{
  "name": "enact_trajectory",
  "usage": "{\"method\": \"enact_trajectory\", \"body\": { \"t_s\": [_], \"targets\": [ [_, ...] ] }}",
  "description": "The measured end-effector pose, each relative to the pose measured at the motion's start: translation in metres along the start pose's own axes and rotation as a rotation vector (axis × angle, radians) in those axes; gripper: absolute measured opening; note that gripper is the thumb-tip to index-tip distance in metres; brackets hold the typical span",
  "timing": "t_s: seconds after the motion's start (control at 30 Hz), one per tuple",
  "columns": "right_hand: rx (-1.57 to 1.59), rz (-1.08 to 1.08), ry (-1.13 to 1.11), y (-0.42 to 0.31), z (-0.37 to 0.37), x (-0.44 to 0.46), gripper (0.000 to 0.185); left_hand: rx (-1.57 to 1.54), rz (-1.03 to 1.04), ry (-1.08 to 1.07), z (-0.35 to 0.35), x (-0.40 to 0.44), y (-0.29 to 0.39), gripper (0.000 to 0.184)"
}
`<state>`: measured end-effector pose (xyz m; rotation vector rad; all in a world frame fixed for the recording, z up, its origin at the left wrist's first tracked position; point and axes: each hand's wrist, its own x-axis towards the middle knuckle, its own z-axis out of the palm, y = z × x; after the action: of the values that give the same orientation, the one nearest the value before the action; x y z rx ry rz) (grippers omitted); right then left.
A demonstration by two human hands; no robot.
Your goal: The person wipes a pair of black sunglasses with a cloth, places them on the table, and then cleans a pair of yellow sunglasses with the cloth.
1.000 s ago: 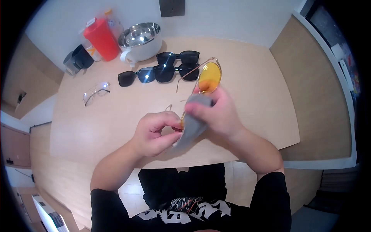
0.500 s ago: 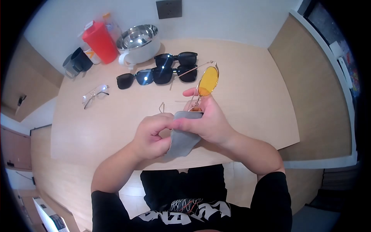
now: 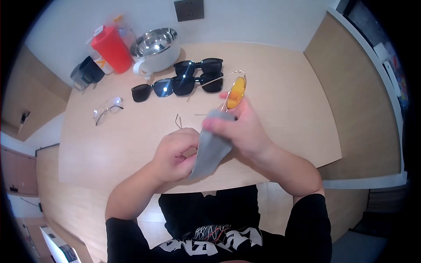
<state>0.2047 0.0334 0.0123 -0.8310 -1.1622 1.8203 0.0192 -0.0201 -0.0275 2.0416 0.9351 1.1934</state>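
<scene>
A pair of round yellow-lensed sunglasses (image 3: 237, 93) with thin metal temples is held over the table between my hands. My right hand (image 3: 247, 131) is closed on a grey cleaning cloth (image 3: 212, 147), its thumb pressing the cloth over the near part of the frame. One yellow lens sticks out above the cloth, turned nearly edge-on; the other is covered. My left hand (image 3: 175, 153) is closed at the cloth's left edge, and a thin temple tip pokes out beyond its knuckles. Its grip on the frame is mostly hidden.
Several dark sunglasses (image 3: 184, 85) lie beyond my hands, and clear eyeglasses (image 3: 108, 108) lie to the left. Along the wall stand a white bowl (image 3: 160, 59) with a steel inside, a red pitcher (image 3: 112, 49) and dark mugs (image 3: 90, 70). A wooden panel (image 3: 355, 101) borders the right.
My right hand has slid the cloth up over the frame, covering the near lens. The visible yellow lens has turned from face-on to nearly edge-on. My left hand has barely moved.
</scene>
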Motion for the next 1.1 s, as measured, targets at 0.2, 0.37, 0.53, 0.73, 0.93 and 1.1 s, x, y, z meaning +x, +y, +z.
{"method": "enact_trajectory", "body": {
  "t_s": [0.2, 0.37, 0.53, 0.73, 0.93, 1.1],
  "targets": [
    [-0.086, -0.095, 0.055, 0.004, -0.009, 0.008, 0.064, 0.057, 0.001, 0.006, 0.001, 0.001, -0.001, 0.021],
    [-0.001, -0.290, 0.270, -0.011, -0.031, 0.028, 0.053, 0.084, 0.045, -0.030, 0.003, 0.003, 0.001, 0.025],
    [0.083, -0.223, 0.171, -0.010, -0.035, 0.032, 0.055, 0.155, 0.063, -0.042, 0.003, 0.003, 0.002, 0.024],
    [-0.122, -0.133, 0.054, -0.001, -0.012, 0.014, 0.058, 0.135, 0.027, -0.009, -0.001, 0.000, -0.003, 0.028],
    [-0.125, -0.367, 0.183, -0.016, -0.036, 0.027, 0.034, -0.085, -0.019, -0.005, 0.000, 0.000, 0.000, 0.023],
    [-0.073, -0.362, -0.022, -0.021, -0.059, 0.032, 0.011, -0.418, -0.021, 0.012, -0.004, -0.004, -0.007, 0.022]
  ]
}}
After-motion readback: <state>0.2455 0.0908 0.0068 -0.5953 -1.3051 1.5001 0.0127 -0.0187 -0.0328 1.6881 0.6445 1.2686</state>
